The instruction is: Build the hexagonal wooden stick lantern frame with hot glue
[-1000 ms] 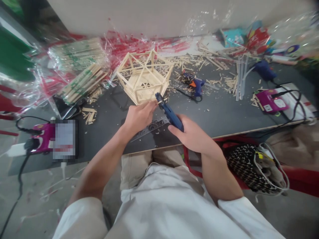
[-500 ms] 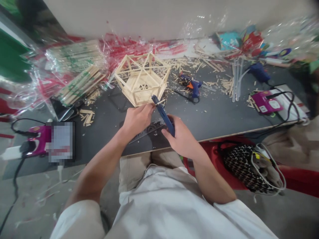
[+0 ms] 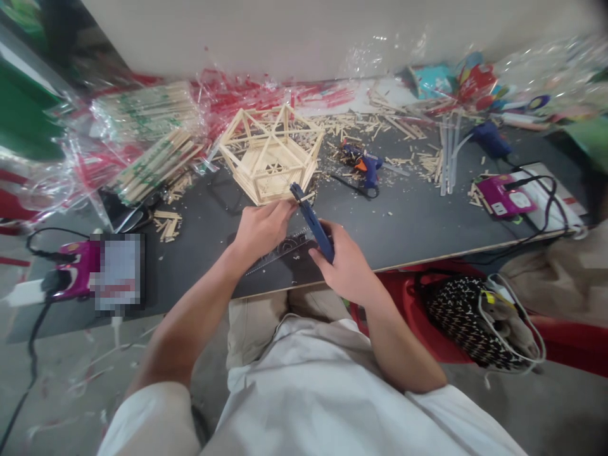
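Right grip [image 3: 346, 263] | blue tool [image 3: 312, 219], part-hidden | left grip [image 3: 265, 229] | stick [image 3: 306, 196] partly hidden

Shows a plain pale wall [image 3: 294, 31] behind a dark grey worktop [image 3: 408, 218], lighter and wood-toned along the near edge. Below, grey floor [image 3: 546, 405], littered at left with pale and reddish scraps. Red seat [image 3: 403, 310] low at right, near the worktop's front edge. Light soft, diffuse.
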`<state>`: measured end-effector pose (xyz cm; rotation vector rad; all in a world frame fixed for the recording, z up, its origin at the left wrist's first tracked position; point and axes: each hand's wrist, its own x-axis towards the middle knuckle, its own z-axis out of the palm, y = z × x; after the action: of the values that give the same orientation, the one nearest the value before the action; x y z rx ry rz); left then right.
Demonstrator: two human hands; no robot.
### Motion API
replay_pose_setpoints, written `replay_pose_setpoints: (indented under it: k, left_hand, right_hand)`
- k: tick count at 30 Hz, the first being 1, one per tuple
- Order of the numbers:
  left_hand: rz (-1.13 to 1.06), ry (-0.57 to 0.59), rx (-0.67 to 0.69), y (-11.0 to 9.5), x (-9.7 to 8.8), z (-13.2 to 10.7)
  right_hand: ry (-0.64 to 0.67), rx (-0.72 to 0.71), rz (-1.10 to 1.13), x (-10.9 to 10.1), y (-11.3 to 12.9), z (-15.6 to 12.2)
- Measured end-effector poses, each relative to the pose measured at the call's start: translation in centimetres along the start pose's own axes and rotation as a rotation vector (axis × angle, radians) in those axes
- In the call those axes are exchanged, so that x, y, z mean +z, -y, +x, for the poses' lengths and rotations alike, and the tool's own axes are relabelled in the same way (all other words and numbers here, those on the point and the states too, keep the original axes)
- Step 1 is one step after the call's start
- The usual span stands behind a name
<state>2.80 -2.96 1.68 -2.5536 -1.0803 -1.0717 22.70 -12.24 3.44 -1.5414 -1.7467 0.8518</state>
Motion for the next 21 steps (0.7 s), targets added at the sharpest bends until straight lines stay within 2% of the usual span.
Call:
replay_pose_setpoints:
  k: [4, 13, 21]
  left_hand:
    - [0.013, 0.033, -0.009, -0.07, -0.06, 0.02]
    - [-0.030, -0.040, 0.004, -0.20, 0.14, -0.10]
    - [-0.030, -0.057, 0.022, -0.18, 0.09, -0.03]
  right_hand:
    - [0.033, 0.026, 0.015, -0.36, 0.08, 0.15]
    - [-0.013, -0.002, -0.055, 0.02, 0.00, -0.26]
    - [-0.028, -0.037, -0.093, 0.19, 0.09, -0.53]
